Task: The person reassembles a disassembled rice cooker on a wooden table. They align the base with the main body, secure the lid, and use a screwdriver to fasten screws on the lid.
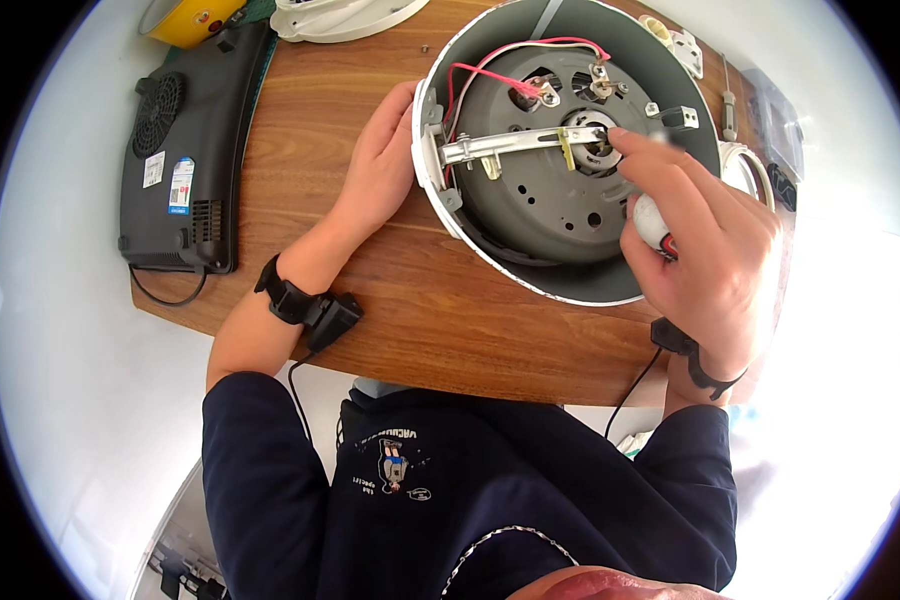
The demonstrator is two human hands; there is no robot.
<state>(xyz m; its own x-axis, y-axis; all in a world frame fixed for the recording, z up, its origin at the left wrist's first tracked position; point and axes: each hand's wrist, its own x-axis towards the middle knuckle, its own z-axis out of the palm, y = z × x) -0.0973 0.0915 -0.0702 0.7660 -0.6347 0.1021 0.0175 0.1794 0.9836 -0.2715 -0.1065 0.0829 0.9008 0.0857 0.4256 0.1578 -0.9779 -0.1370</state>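
your left hand (382,165) lies against the outer left wall of the round metal pot (580,280), probably to give a steady support while the other side is worked. its fingertips go out of sight behind the wall, so i cannot tell how wide they are spread.

your right hand (705,220) is curled around a white rounded handle (651,222), which sits between the palm and the fingers, perhaps so that the index finger is free to point forward. this finger touches or almost touches the inner end of the metal strip (525,142); the exact contact is too small to tell.

the pot is on the tabletop (400,290), in front of you and a little to the right, with its open side turned up to you, so you can see and reach inside. the strip crosses from its left wall to the ring (598,158) at the middle. red wires (490,73) run near the upper side, apart from your fingers.

at left, well apart from the pot, the black flat appliance (210,120) shows its fan grille; this place leaves room for your left arm.
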